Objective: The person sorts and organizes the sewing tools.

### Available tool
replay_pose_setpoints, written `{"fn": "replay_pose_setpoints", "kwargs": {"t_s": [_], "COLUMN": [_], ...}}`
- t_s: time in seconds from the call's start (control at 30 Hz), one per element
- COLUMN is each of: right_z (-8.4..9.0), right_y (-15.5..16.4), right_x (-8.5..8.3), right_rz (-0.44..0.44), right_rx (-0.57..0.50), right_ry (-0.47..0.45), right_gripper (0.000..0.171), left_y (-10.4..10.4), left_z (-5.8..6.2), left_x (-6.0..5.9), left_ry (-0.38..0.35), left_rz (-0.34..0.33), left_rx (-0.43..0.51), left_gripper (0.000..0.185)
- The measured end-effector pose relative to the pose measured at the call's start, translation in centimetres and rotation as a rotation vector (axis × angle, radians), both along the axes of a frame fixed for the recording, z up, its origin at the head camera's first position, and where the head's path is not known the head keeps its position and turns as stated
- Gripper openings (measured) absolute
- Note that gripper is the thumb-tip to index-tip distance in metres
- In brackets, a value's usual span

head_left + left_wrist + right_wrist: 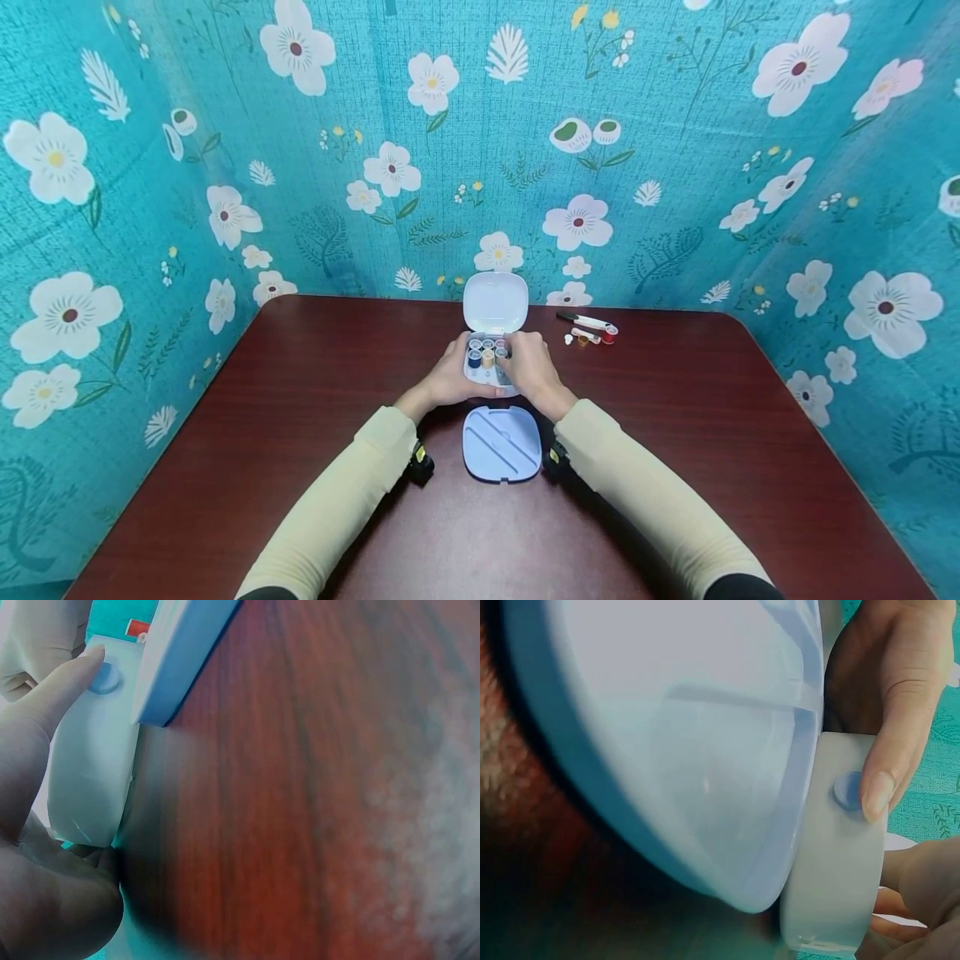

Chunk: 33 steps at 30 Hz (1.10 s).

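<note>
Both hands clasp the open sewing box (491,354) at the table's (300,433) far middle: left hand (448,377) on its left wall, right hand (531,371) on its right. A tray (502,443) lies just near. No writing seems readable.

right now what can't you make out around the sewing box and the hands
- Head view: thread spools in the white box are too small to count; the right hand covers the box's right side.
- Head view: small items by the raised lid are too tiny to identify.
- Left wrist view: table blurred.
- Right wrist view: blue tray blocks the box interior.
</note>
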State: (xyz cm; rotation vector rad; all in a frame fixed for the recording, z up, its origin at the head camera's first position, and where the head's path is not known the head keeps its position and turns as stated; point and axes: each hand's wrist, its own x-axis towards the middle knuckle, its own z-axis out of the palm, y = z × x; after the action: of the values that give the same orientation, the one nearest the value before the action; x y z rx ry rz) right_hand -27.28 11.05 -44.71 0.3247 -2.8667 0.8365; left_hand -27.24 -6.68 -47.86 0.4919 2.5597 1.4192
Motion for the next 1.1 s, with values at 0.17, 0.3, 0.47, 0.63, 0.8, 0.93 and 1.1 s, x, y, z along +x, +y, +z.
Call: {"fn": "replay_pose_setpoints", "kwargs": {"t_s": [0.17,0.3,0.47,0.63,0.8,0.93,1.1], "right_z": [0.01,-0.05,-0.13,-0.19,-0.11,0.03,0.09], "right_y": [0.02,0.03,0.01,-0.07,-0.18,-0.2,-0.13], "right_x": [-0.01,-0.11,-0.16,-0.27,-0.38,-0.36,-0.34], "right_rz": [-0.001,-0.002,-0.001,0.002,-0.003,0.001,0.01], "right_rx": [-0.01,-0.014,-0.005,0.024,0.054,0.074,0.09], "right_ry": [-0.012,-0.015,-0.023,-0.016,-0.013,-0.008,0.004], "right_gripper": [0.011,0.011,0.01,0.01,0.012,0.013,0.014], "left_y": [-0.03,-0.02,-0.02,0.0,-0.03,-0.06,-0.08], "left_z": [-0.16,-0.09,0.04,0.1,0.08,0.13,0.23], "left_x": [-0.06,-0.01,0.05,0.05,-0.08,-0.08,-0.1], "left_ry": [0.007,0.003,-0.007,-0.007,-0.004,-0.011,-0.005], "left_rz": [-0.004,0.004,0.002,-0.003,-0.004,-0.001,0.002], "left_rx": [0.002,-0.009,-0.009,0.003,0.008,0.004,-0.009], "left_gripper": [0.117,0.119,0.12,0.119,0.119,0.119,0.117]}}
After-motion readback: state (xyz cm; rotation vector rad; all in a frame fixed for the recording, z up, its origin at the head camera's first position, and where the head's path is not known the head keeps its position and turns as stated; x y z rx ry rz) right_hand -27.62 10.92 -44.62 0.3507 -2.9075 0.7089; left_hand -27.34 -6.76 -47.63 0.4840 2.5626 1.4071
